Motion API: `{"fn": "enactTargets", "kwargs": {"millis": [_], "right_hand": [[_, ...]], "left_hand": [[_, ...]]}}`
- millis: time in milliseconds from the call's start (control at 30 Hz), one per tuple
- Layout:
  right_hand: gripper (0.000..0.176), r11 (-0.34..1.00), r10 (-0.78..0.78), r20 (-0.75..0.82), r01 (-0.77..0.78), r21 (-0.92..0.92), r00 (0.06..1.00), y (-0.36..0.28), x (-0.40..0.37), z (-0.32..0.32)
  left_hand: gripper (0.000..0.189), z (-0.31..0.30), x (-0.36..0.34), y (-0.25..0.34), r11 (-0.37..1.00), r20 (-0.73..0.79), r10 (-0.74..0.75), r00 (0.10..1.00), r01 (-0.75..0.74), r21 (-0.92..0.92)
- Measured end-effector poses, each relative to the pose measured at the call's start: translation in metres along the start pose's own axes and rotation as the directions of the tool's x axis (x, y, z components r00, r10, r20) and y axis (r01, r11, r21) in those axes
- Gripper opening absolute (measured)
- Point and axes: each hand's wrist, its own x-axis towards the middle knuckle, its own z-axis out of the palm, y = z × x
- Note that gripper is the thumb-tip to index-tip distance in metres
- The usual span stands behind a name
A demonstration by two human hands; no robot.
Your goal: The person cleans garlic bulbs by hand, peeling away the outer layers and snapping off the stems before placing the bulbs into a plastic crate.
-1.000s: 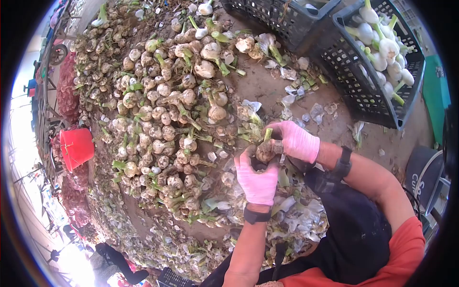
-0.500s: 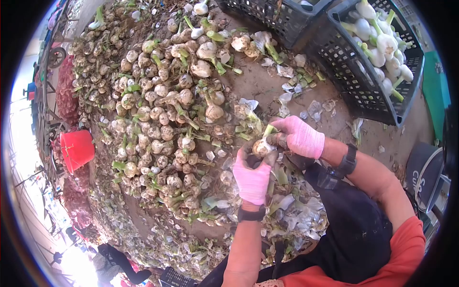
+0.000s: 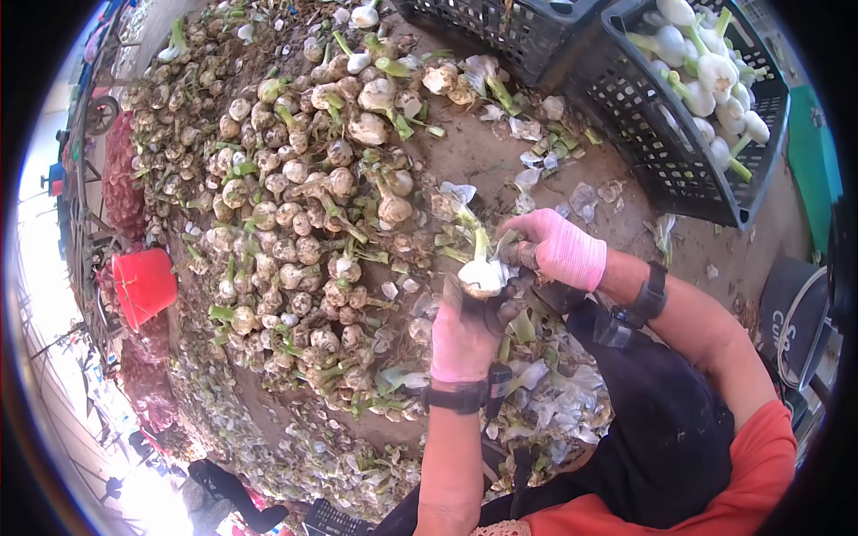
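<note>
A garlic bulb [image 3: 483, 278], white with a short green stalk pointing up, sits in the fingers of my left hand [image 3: 466, 338]. That hand wears a pink glove with dark, dirty fingertips and holds the bulb from below. My right hand [image 3: 563, 253], gloved the same way, is closed at the bulb's right side, pinching its loose papery skin. Its fingertips partly hide that skin. Left of my hands spreads a big heap of soil-stained garlic bulbs [image 3: 290, 214] with cut stalks. Peeled-off garlic skins [image 3: 563, 393] are piled below my hands.
At the upper right a black plastic crate [image 3: 657, 147] contains clean white garlic bulbs [image 3: 718, 73]. Another black crate [image 3: 509, 36] adjoins it. A red bucket [image 3: 145, 286] is at the left, near red mesh sacks [image 3: 121, 179]. A dark bucket [image 3: 794, 317] stands far right.
Brownish outer skin has come off the bulb, which now shows cleaner white. My right fingers have moved from the stalk to the bulb's right side; my left hand has turned slightly beneath it.
</note>
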Motion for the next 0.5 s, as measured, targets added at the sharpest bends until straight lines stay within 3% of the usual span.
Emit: {"fn": "enactTargets", "kwargs": {"millis": [67, 133, 233, 300, 367, 433, 500], "right_hand": [[0.021, 0.999, 0.018, -0.014, -0.019, -0.041, 1.000, 0.000, 0.000, 0.000], [0.025, 0.997, -0.013, 0.002, 0.013, -0.073, 1.000, 0.016, 0.005, 0.000], [0.029, 0.981, -0.053, -0.005, 0.051, -0.188, 0.999, 0.017, 0.009, -0.001], [0.030, 0.961, -0.061, -0.032, 0.050, -0.271, 0.998, 0.020, 0.013, -0.004], [0.029, 0.860, -0.321, -0.136, 0.228, -0.457, 0.937, 0.032, 0.020, -0.007], [0.030, 0.849, -0.297, -0.184, 0.171, -0.500, 0.937, 0.038, 0.027, -0.014], [0.034, 0.762, -0.255, -0.273, 0.019, -0.647, 0.928, 0.042, 0.029, -0.021]], "left_hand": [[0.042, 0.006, -0.002, -0.003, 0.996, -0.077, 0.052, 0.996, -0.046, 0.082], [0.047, 0.007, -0.002, -0.007, 0.848, -0.090, 0.293, 0.952, -0.214, 0.486], [0.054, -0.001, 0.000, -0.005, 0.802, -0.097, 0.363, 0.927, -0.258, 0.538], [0.060, 0.002, -0.003, -0.002, 0.843, -0.121, 0.283, 0.951, -0.187, 0.503], [0.066, 0.007, -0.009, -0.005, 0.863, -0.007, 0.270, 0.963, -0.239, 0.446], [0.072, 0.007, -0.012, -0.008, 0.889, -0.005, 0.257, 0.966, -0.235, 0.393], [0.075, 0.013, -0.016, -0.009, 0.913, 0.038, 0.221, 0.975, -0.220, 0.344]]}}
